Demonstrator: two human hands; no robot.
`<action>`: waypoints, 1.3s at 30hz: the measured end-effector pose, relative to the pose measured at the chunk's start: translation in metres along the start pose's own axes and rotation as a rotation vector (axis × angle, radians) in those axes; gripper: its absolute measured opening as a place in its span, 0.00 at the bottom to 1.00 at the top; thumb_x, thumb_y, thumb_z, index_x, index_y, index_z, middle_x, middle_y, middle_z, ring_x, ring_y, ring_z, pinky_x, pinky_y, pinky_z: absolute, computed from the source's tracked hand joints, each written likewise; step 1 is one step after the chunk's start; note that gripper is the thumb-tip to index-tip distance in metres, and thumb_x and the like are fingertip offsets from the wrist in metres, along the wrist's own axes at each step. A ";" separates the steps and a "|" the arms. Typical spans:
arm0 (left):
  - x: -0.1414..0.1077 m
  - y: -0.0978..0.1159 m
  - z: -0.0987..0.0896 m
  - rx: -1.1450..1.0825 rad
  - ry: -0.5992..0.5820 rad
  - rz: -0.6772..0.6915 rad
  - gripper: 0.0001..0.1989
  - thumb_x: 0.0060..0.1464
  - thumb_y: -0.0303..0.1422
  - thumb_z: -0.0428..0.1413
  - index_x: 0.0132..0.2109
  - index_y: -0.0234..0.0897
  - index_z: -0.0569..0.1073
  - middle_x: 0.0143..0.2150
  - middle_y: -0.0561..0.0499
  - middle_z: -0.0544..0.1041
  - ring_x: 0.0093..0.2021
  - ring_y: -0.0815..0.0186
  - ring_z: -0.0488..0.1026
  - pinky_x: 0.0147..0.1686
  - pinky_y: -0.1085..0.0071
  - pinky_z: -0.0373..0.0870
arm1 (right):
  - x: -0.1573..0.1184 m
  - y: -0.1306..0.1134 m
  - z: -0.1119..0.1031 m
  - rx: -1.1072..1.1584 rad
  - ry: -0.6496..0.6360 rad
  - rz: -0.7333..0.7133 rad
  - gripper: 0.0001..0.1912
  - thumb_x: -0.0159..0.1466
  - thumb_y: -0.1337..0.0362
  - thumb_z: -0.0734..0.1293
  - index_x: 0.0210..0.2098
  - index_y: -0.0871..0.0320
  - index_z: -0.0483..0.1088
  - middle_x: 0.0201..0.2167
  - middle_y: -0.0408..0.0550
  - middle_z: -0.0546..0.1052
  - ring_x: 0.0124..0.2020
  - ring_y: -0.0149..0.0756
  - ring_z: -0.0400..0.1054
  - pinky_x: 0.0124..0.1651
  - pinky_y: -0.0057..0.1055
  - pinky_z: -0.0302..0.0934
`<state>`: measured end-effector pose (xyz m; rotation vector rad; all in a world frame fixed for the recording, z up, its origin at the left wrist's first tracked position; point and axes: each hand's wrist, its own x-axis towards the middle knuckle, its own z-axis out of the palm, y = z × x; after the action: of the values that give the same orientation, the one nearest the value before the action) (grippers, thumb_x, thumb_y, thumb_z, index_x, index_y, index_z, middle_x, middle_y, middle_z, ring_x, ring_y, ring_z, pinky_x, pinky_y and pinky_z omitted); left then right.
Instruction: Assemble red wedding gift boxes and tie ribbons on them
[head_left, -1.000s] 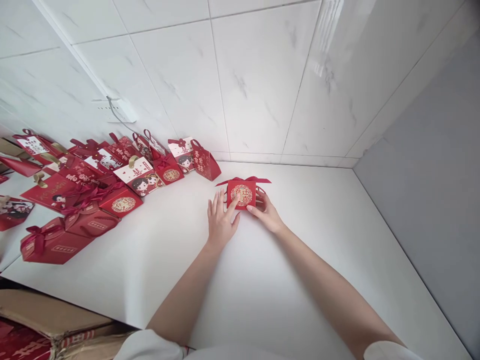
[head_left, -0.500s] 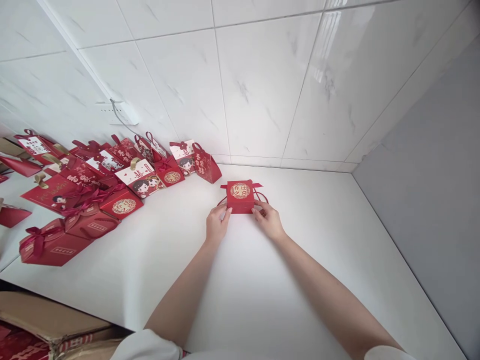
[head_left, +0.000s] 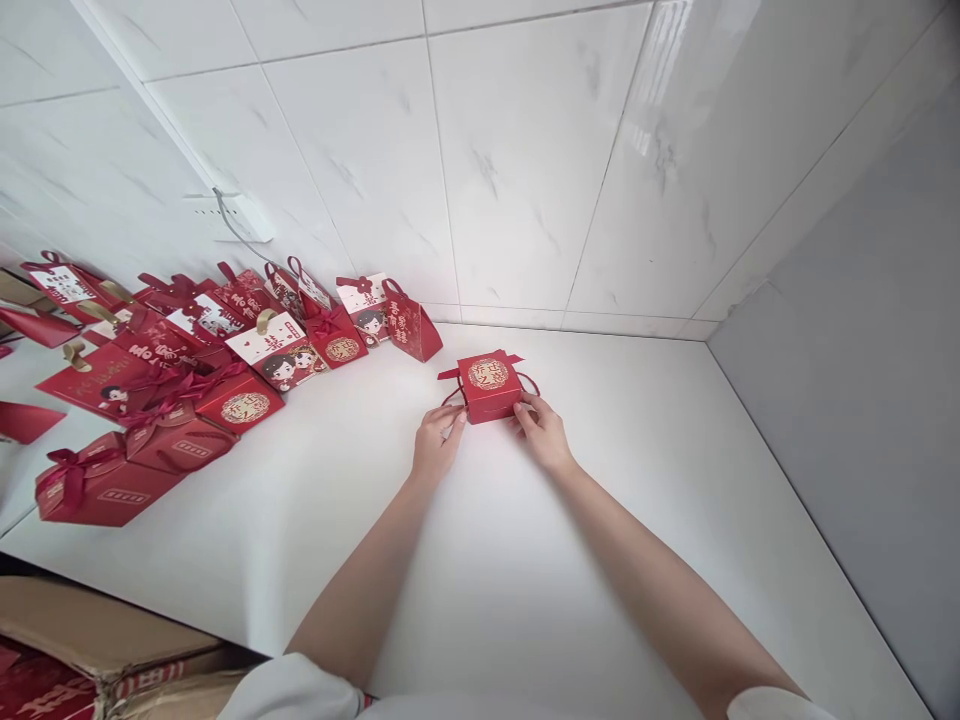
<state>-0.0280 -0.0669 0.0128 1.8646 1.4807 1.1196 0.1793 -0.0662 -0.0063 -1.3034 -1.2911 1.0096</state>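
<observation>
A small red gift box (head_left: 489, 388) with a round gold emblem on top is on the white table, a red cord at its sides and ribbon ends behind it. My left hand (head_left: 437, 440) is at its front left corner, thumb and fingers closed around that edge. At the front right corner, my right hand (head_left: 543, 432) pinches the box between thumb and fingers. The box sits slightly turned, its right side farther back. Some of my fingertips are hidden behind its sides.
Several red and white gift boxes with ribbons (head_left: 240, 402) stand crowded on the left of the white table (head_left: 637, 480). A tiled wall (head_left: 525, 180) rises behind, with a socket and cable (head_left: 238, 218). Below left is an open cardboard carton (head_left: 97, 630); a grey panel borders the right.
The gift box has turned a little counterclockwise and shifted slightly right and back. My right hand moved a little with it; both hands stay at its sides.
</observation>
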 end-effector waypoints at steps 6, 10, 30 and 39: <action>-0.004 0.005 -0.004 -0.269 -0.101 -0.250 0.36 0.61 0.55 0.37 0.39 0.32 0.80 0.26 0.44 0.77 0.27 0.63 0.73 0.30 0.66 0.70 | -0.012 -0.011 0.001 -0.160 0.021 -0.238 0.27 0.65 0.52 0.62 0.62 0.48 0.61 0.59 0.53 0.65 0.42 0.41 0.71 0.38 0.40 0.73; -0.005 0.008 -0.001 -0.432 -0.182 -0.347 0.36 0.58 0.58 0.40 0.35 0.30 0.77 0.25 0.43 0.76 0.26 0.62 0.73 0.23 0.68 0.68 | -0.023 -0.020 0.002 -0.355 0.019 -0.444 0.25 0.68 0.55 0.59 0.64 0.42 0.58 0.62 0.51 0.60 0.51 0.45 0.68 0.42 0.41 0.72; 0.010 -0.014 -0.004 -0.646 -0.296 -0.369 0.35 0.55 0.55 0.48 0.63 0.38 0.64 0.57 0.38 0.73 0.50 0.53 0.75 0.46 0.57 0.75 | -0.025 -0.005 0.007 -0.559 -0.036 -0.663 0.25 0.69 0.67 0.57 0.62 0.37 0.62 0.58 0.46 0.68 0.51 0.46 0.65 0.48 0.44 0.69; 0.012 -0.018 -0.002 -0.659 -0.280 -0.424 0.36 0.56 0.53 0.49 0.65 0.37 0.58 0.58 0.38 0.71 0.48 0.55 0.76 0.47 0.55 0.74 | -0.026 -0.006 0.007 -0.504 -0.037 -0.634 0.22 0.69 0.65 0.56 0.60 0.39 0.64 0.58 0.47 0.68 0.52 0.46 0.66 0.50 0.46 0.69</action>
<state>-0.0392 -0.0508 0.0029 1.1316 1.0929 0.9370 0.1690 -0.0916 -0.0034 -1.1034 -1.9027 0.2681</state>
